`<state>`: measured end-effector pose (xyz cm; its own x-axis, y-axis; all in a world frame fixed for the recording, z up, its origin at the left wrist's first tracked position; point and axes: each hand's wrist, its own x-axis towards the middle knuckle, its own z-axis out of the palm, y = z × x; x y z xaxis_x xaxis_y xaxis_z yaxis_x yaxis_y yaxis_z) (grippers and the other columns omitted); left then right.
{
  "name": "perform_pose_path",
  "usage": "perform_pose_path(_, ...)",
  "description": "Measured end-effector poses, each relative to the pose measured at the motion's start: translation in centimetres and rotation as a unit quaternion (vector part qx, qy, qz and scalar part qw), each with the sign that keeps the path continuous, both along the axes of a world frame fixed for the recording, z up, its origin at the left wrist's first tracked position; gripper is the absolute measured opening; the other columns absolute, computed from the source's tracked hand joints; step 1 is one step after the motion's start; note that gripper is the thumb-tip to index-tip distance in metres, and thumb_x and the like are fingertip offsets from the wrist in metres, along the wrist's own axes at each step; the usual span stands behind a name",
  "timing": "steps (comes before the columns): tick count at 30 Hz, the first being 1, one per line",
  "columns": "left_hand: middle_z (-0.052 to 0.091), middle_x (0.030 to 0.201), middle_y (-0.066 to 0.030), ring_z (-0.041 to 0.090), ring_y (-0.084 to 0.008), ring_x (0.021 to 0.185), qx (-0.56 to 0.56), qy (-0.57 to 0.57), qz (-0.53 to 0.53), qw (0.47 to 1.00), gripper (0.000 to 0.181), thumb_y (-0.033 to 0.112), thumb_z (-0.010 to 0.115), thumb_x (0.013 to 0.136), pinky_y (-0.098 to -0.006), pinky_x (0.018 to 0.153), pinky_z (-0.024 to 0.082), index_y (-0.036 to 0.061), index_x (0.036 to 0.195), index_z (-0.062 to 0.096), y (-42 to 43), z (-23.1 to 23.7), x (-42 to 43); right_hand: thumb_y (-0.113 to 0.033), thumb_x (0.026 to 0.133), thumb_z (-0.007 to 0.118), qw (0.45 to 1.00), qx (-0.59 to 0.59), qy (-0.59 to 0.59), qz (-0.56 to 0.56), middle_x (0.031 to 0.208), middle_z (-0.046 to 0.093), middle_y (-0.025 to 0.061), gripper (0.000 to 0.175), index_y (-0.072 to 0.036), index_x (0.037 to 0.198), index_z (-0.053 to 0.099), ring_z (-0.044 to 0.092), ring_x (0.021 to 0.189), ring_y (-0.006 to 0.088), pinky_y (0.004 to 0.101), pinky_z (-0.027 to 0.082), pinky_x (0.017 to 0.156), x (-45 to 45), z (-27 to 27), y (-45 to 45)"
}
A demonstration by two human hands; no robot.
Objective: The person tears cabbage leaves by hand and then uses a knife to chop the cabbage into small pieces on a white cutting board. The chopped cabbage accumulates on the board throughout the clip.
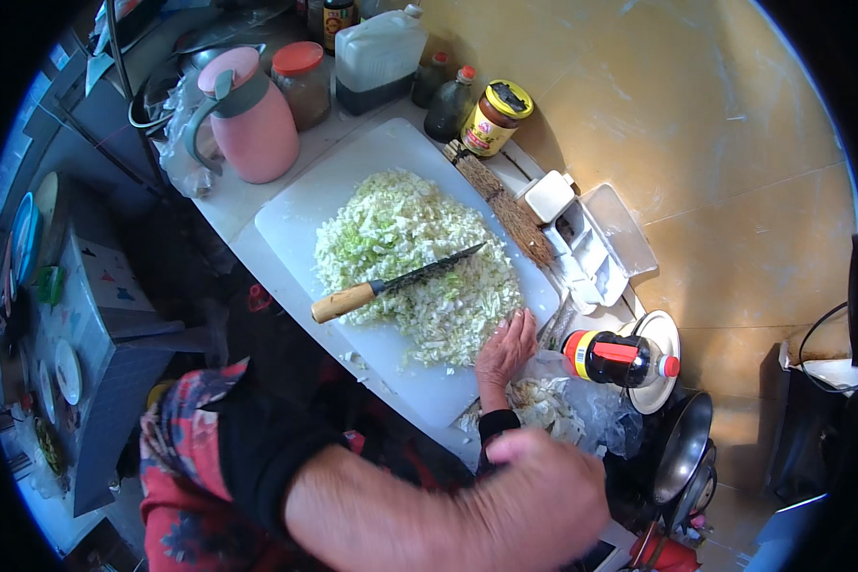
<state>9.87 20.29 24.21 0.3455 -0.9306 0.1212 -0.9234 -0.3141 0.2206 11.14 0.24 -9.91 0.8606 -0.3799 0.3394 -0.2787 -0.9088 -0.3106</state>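
A heap of finely chopped cabbage (407, 264) covers much of a white cutting board (293, 222). Across the heap lies a kitchen knife (400, 279), its dark blade flecked with cabbage and its wooden handle pointing to the lower left. No hand touches it. My right hand (506, 350) rests at the heap's lower right edge, fingers stretched out against the cabbage. Close to the camera, my left forearm crosses the bottom of the view. My left hand (550, 493) is blurred above my right sleeve, and whether it holds anything is unclear.
Behind the board stand a pink jug (254, 136), a red-lidded jar (302, 89), a plastic jugful of dark liquid (379, 61) and a yellow-lidded jar (497, 118). A straw brush (504, 204), a white seasoning box (590, 250), a dark sauce bottle (618, 357) and a pan (683, 450) line the right.
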Motion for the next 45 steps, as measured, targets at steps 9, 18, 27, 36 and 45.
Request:
perform_pose_path(9, 0.061, 0.107, -0.0105, 0.059, -0.029, 0.092, 0.001, -0.072, 0.386, 0.92, 0.058, 0.018, 0.072, 0.078, -0.0437, 0.077, 0.046, 0.0212, 0.133, 0.054, 7.4, -20.2, 7.0, -0.022, 0.098, 0.046, 1.0, -0.003, -0.002, 0.017, 0.143, 0.045, 0.0174, 0.042, 0.003, 0.131, 0.052, 0.038, 0.137, 0.0331, 0.0468, 0.024, 0.113, 0.0, 0.4, 0.5)
perform_pose_path(18, 0.064, 0.084, -0.0216, 0.064, -0.0396, 0.073, -0.021, 0.287, 0.279, 0.916, 0.075, 0.005, 0.056, 0.08, -0.0466, 0.07, 0.05, 0.0189, 0.151, 0.034, 9.4, -21.1, 7.6, -0.021, 0.097, 0.048, 1.0, 0.005, 0.005, 0.023, 0.143, 0.044, 0.0183, 0.042, 0.004, 0.131, 0.051, 0.037, 0.137, 0.0346, 0.0483, 0.024, 0.113, 0.2, 0.8, 0.7)
perform_pose_path(27, 0.064, 0.086, -0.0258, 0.062, -0.0439, 0.074, -0.108, 0.271, 0.413, 0.863, 0.071, 0.012, 0.056, 0.085, -0.0512, 0.07, 0.049, 0.0161, 0.151, 0.032, 8.7, -23.0, 6.6, -0.02, 0.095, 0.052, 1.0, 0.012, 0.003, 0.018, 0.143, 0.045, 0.0177, 0.041, 0.003, 0.13, 0.051, 0.038, 0.137, 0.0342, 0.0489, 0.024, 0.112, 0.6, 0.5, 1.3)
perform_pose_path(36, 0.065, 0.109, -0.0228, 0.062, -0.044, 0.074, -0.114, 0.28, 0.39, 0.87, 0.069, 0.008, 0.056, 0.085, -0.0489, 0.07, 0.049, 0.01, 0.15, 0.033, 7.6, -22.2, 6.7, -0.019, 0.094, 0.054, 1.0, 0.015, -0.006, 0.022, 0.142, 0.045, 0.0181, 0.043, 0.003, 0.13, 0.051, 0.037, 0.136, 0.0353, 0.0492, 0.024, 0.113, 0.3, 0.1, 1.0)
perform_pose_path(45, 0.064, 0.079, -0.0251, 0.062, -0.043, 0.072, -0.085, 0.332, 0.383, 0.858, 0.073, 0.008, 0.054, 0.085, -0.0487, 0.072, 0.049, 0.017, 0.153, 0.029, 5.7, -21.4, 7.1, -0.021, 0.095, 0.052, 0.999, 0.027, 0.017, 0.009, 0.144, 0.043, 0.0186, 0.044, 0.004, 0.131, 0.05, 0.036, 0.137, 0.0354, 0.0489, 0.023, 0.113, 0.2, 0.8, 1.2)
